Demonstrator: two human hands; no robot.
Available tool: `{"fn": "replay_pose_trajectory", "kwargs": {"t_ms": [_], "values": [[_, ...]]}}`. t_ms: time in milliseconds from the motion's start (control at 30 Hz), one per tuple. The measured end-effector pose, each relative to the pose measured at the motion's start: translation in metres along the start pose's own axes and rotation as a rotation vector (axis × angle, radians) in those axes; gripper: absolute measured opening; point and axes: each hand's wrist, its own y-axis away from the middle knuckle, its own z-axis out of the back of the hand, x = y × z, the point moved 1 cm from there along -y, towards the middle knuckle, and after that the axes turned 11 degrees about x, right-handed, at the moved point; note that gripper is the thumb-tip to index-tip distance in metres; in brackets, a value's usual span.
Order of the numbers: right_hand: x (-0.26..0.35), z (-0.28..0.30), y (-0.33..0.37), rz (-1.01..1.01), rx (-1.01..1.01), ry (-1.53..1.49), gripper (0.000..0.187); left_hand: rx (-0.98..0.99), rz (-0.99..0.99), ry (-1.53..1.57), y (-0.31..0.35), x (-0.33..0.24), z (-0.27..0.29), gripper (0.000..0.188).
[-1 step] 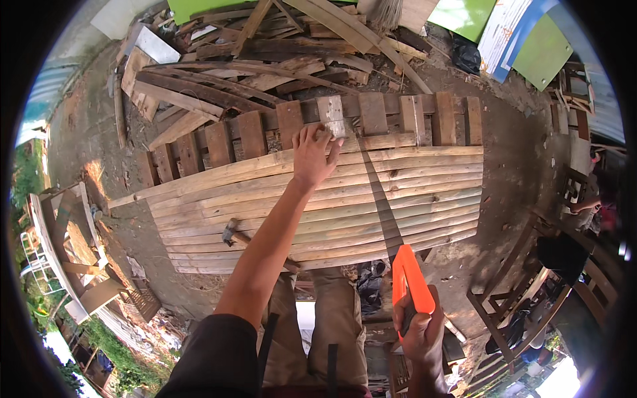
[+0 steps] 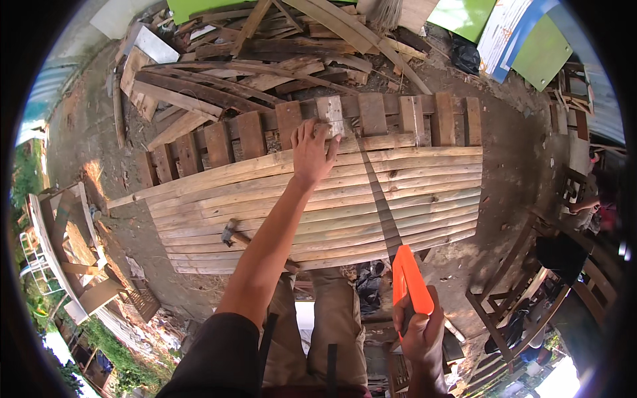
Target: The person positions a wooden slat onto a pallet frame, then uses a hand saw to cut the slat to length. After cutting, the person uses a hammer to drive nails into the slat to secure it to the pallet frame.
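The right hand grips the orange handle of a handsaw, its blade lying lengthwise across the wooden slats. The left hand, fingers spread, rests at their far edge. A hammer lies beside the left forearm.

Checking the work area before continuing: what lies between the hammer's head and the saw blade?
The head view shows the left forearm, hiding part of the hammer's handle, then pale slats up to the saw blade.

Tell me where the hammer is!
In the head view, the hammer lies left of centre on the wooden slats, its handle passing behind the left arm.
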Motion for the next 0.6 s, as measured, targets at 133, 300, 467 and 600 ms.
{"fn": "replay_pose_trajectory", "kwargs": {"t_ms": [133, 300, 467, 600], "values": [[0.014, -0.005, -0.006, -0.006, 0.008, 0.058, 0.078, -0.130, 0.285, -0.123, -0.039, 0.008, -0.019, 0.054], [0.030, -0.009, -0.008, -0.062, -0.005, 0.061, 0.076, -0.022, 0.380, -0.130, -0.046, 0.004, -0.024, 0.062], [0.055, -0.012, -0.024, -0.037, 0.022, 0.186, 0.062, 0.015, 0.412, -0.210, -0.049, 0.002, -0.021, 0.064], [0.078, -0.017, -0.034, -0.065, 0.002, 0.248, 0.053, 0.145, 0.491, -0.177, -0.052, -0.002, -0.015, 0.067]]}}
